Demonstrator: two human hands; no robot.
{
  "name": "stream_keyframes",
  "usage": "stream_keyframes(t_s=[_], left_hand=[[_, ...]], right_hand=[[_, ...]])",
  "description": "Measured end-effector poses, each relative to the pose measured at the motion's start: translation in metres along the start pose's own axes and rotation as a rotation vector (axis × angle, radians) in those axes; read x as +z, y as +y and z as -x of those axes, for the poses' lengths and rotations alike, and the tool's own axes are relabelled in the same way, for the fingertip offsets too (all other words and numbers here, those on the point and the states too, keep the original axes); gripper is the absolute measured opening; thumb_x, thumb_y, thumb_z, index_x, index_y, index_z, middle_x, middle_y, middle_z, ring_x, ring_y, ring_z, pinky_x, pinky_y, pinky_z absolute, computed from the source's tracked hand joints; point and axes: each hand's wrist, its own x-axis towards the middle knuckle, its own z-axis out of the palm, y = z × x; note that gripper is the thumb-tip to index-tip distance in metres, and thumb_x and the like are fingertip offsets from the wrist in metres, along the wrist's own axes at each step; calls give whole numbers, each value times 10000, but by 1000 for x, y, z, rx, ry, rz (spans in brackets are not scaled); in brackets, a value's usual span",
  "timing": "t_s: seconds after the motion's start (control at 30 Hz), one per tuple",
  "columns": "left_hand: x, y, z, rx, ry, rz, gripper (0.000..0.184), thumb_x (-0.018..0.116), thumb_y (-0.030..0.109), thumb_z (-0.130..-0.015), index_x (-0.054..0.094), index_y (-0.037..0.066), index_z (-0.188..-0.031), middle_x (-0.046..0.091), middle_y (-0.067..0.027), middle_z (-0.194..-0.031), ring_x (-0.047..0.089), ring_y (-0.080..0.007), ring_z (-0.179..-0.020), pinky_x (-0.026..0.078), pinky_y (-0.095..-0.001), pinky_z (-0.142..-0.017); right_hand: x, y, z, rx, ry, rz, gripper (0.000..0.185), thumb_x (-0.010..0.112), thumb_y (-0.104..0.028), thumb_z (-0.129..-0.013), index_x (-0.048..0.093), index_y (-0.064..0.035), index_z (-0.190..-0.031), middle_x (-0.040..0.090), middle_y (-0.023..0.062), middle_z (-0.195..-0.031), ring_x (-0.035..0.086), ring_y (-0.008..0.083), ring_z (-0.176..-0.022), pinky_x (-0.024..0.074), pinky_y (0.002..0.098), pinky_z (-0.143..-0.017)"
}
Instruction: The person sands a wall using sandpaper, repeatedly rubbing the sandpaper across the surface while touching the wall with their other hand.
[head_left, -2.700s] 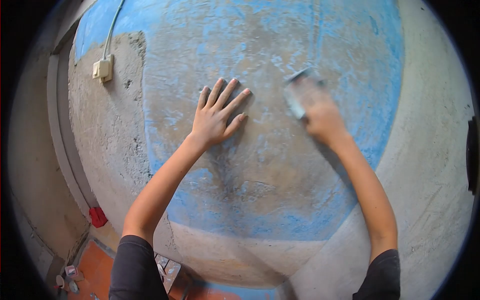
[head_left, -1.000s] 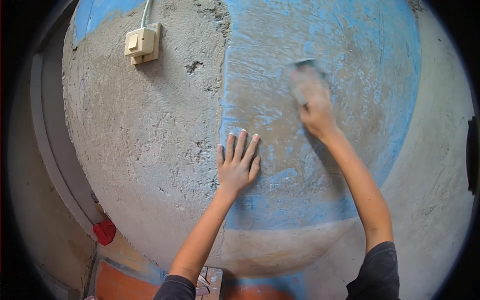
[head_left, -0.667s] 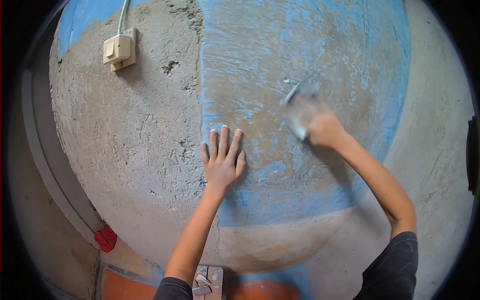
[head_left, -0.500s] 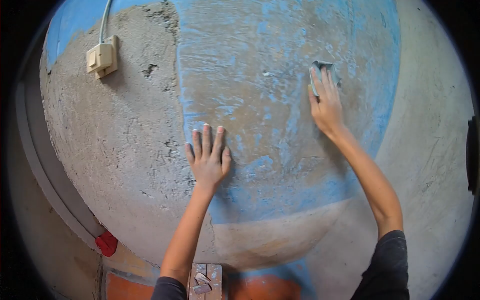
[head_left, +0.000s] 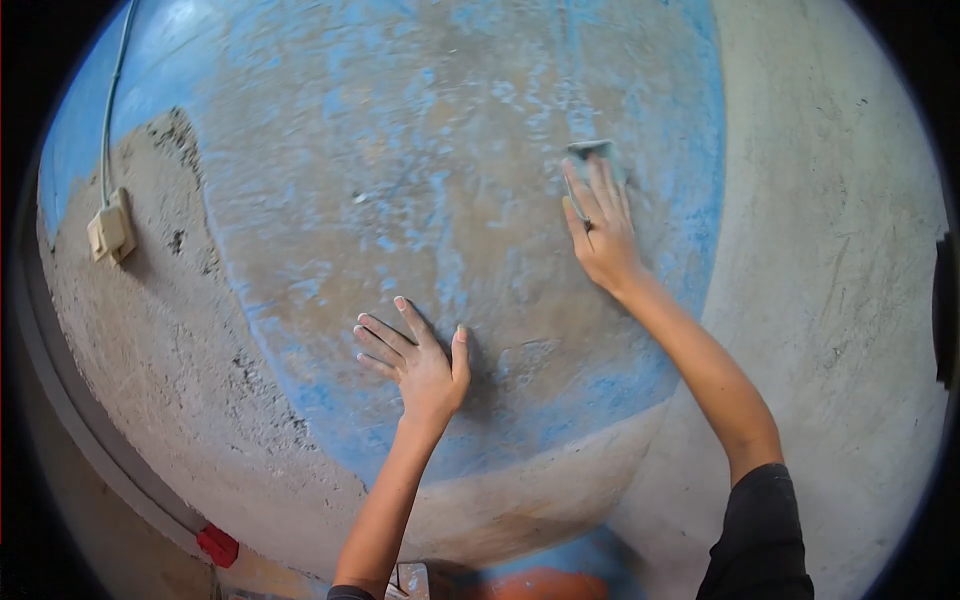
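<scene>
My right hand (head_left: 603,235) presses a folded grey-green sheet of sandpaper (head_left: 590,149) against the wall (head_left: 390,250); fingers lie over the sheet, blurring its edges. Worn blue paint and brown-grey patches cover this stretch of wall. Lower and to the left, my left hand (head_left: 425,370) holds nothing. Its dusty fingers are spread, with the palm side to the wall.
A cream switch (head_left: 111,230) with a cable (head_left: 113,100) is mounted on rough bare plaster at the left. Below lie a red object (head_left: 217,545) and part of a small stand (head_left: 412,580). A plain grey wall (head_left: 810,300) adjoins at right.
My view has turned, shifting the switch left and down. Both hands have moved right along the wall, the right one with the sandpaper. My left fingers are spread wider and tilted left.
</scene>
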Motion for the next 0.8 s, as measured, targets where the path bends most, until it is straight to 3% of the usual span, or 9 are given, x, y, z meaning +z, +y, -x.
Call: stream_keyframes(t_s=[0.2,0.23,0.33,0.37,0.47,0.5,0.6,0.63,0.8], left_hand=[[30,69,-12,129,-86,-58,975,500,554,-987,-34,21,-1605,-228,-453,-1529,-282,-617,-1402,-107,-821,-999],[36,81,-13,158,-101,-64,972,503,553,-986,-28,25,-1607,-224,-449,-1534,-282,-618,-1402,-107,-823,-997],[58,116,-7,196,-138,-66,973,515,558,-979,-7,35,-1611,-215,-440,-1544,-281,-627,-1396,-102,-830,-990],[65,125,-8,214,-144,-70,974,520,561,-976,1,37,-1612,-213,-437,-1546,-280,-631,-1394,-100,-833,-987],[81,148,-8,209,-162,-79,985,521,579,-968,14,33,-1611,-211,-439,-1546,-281,-640,-1387,-95,-842,-977],[86,153,-9,224,-139,-99,988,520,585,-966,16,33,-1611,-209,-438,-1547,-277,-644,-1387,-92,-845,-974],[100,168,-9,248,-112,-121,986,516,599,-963,33,34,-1612,-195,-437,-1552,-264,-649,-1389,-91,-848,-970],[99,175,-9,251,-131,-108,978,512,600,-965,46,35,-1613,-185,-436,-1556,-259,-648,-1392,-93,-846,-972],[135,178,4,454,7,-282,927,496,608,-970,138,43,-1612,-123,-406,-1590,-228,-622,-1424,-117,-826,-992]], right_hand=[[-13,38,25,-139,-109,-177,740,616,-65,-807,474,-237,-1512,448,162,-1545,368,345,-1463,230,561,-1203],[-6,52,23,130,64,-18,713,633,-143,-843,451,-263,-1522,443,141,-1552,385,327,-1452,251,579,-1188],[-1,44,31,231,154,13,704,632,-146,-843,461,-271,-1514,465,142,-1533,395,324,-1446,266,570,-1184],[-3,47,41,-10,61,-115,681,633,-161,-854,470,-262,-1507,470,145,-1528,390,354,-1443,273,578,-1177],[-21,90,49,-34,-21,-118,681,651,-183,-854,474,-262,-1507,456,147,-1540,387,361,-1445,258,565,-1192],[-3,108,53,251,156,-47,735,679,-206,-845,431,-279,-1533,444,139,-1552,373,353,-1458,246,544,-1209],[0,89,81,311,154,-2,777,684,-207,-847,382,-298,-1558,430,143,-1561,357,333,-1472,252,535,-1210],[-7,90,97,74,-40,-67,810,678,-210,-862,321,-280,-1585,410,149,-1573,322,353,-1488,242,553,-1209],[8,138,121,447,184,-67,781,671,-254,-877,335,-292,-1580,378,134,-1599,300,358,-1497,236,538,-1215]])
